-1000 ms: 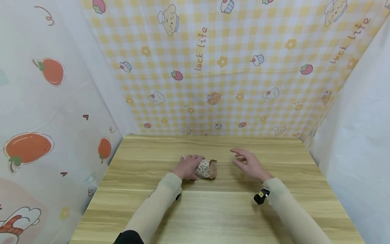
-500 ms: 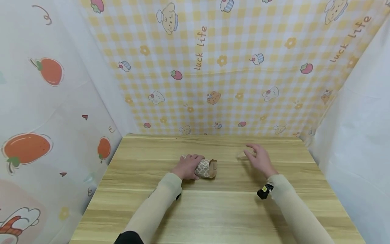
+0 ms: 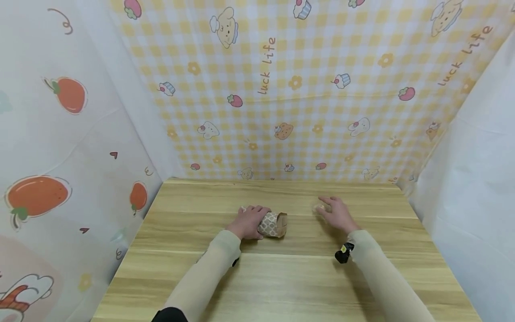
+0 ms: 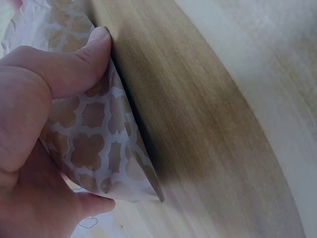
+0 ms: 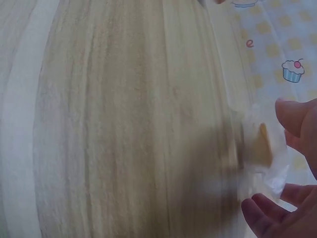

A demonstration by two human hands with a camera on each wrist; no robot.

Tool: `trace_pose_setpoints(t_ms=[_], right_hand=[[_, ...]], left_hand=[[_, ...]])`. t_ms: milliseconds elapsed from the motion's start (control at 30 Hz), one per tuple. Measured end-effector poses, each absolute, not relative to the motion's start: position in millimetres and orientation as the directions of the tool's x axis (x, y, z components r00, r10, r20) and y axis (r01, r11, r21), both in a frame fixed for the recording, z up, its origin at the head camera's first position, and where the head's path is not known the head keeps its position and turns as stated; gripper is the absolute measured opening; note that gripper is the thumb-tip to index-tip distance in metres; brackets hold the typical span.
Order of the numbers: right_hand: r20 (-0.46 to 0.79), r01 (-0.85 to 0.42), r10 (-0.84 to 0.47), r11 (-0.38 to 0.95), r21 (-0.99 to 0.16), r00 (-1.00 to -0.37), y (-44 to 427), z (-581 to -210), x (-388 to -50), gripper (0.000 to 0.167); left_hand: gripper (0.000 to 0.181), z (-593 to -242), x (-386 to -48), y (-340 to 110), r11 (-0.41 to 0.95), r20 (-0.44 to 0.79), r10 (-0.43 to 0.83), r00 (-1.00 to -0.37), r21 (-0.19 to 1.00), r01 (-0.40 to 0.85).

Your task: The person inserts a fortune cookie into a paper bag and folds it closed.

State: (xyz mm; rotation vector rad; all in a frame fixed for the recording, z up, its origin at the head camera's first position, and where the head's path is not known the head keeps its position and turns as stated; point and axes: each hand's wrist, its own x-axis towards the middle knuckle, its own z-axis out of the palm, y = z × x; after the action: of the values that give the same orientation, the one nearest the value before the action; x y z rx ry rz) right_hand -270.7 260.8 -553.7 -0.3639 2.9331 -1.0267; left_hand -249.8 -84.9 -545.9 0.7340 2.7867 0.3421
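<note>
A paper bag (image 3: 268, 225) with a brown and white lattice pattern lies on its side on the wooden table, its brown mouth facing right. My left hand (image 3: 248, 222) grips it near its left end. In the left wrist view the thumb (image 4: 74, 67) lies across the patterned paper (image 4: 86, 151). Over to the right, my right hand (image 3: 338, 214) is at a small clear wrapper (image 3: 318, 209) with something yellowish inside. Seen from the right wrist, thumb and fingers stand spread on either side of the wrapper (image 5: 265, 148), with a gap beside the thumb; firm contact cannot be made out.
The wooden table (image 3: 281, 281) reaches back to a yellow checked cloth (image 3: 297, 107) with printed cartoons. A white printed cloth (image 3: 92, 179) hangs on the left, and a plain white one (image 3: 466, 170) on the right.
My right hand moved right, away from the bag, then slightly back left and lower at the wrapper. The wrapper came into sight beside its fingers. My left hand and the bag stayed put.
</note>
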Motion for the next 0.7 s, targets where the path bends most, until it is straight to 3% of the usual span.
trace_pose_setpoints(t_ms=[400,700], right_hand=[[0.043,-0.204,-0.228,0.751,-0.628,-0.973,256.5,-561.4,-271.4,0.056],[0.09,-0.206,-0.197,0.718,-0.665,-0.976,255.4,-567.0,-268.5,0.039]], left_hand=[[0.092,-548.8,-249.2,-84.9,0.848,-0.168,0.508,-0.845,0.267,0.457],[0.09,-546.2,-247.8,-84.7,0.846,-0.165,0.511,-0.844,0.271,0.459]])
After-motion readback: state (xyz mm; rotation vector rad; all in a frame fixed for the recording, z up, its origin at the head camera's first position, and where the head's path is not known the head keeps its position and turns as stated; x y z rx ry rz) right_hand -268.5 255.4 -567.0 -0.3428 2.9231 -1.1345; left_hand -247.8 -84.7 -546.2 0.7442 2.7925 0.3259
